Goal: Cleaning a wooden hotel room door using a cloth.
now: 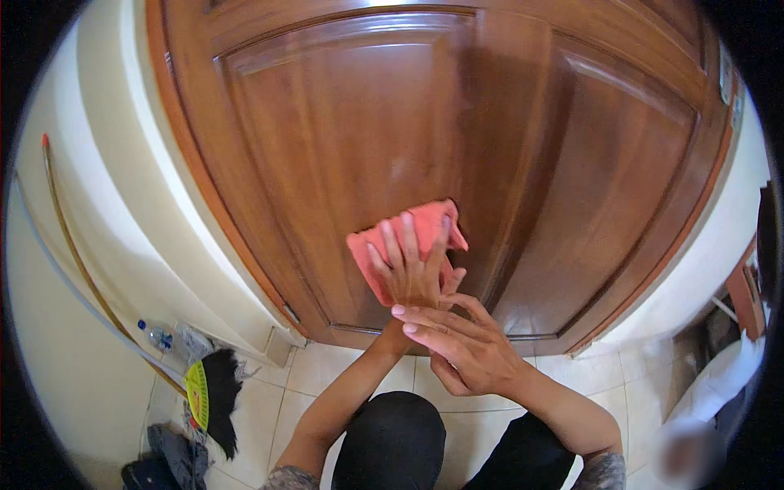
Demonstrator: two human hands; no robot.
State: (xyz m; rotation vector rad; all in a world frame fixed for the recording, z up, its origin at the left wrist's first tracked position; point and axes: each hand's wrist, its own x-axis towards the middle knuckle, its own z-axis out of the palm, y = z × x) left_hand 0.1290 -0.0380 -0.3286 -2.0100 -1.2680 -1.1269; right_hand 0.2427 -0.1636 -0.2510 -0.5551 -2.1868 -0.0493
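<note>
Pressed flat on a folded pink cloth [367, 245], my left hand [411, 269] holds it against the lower part of a brown panelled wooden door [380, 135]. The fingers are spread over the cloth, and one corner of it is folded up at the right. My right hand [468, 346] is nearer to me, its fingers loosely spread beside the left wrist, with nothing in it. Whether its fingertips touch the wrist, I cannot tell. Both my knees, in black trousers, are bent below the hands.
On the left, a broom with black bristles and a yellow-green head [197, 395] leans by the wall, near a plastic bottle [156, 337] and dark cloth [177, 453]. A white bag-like thing [716, 380] lies at the right. Pale tiles [331, 367] cover the floor.
</note>
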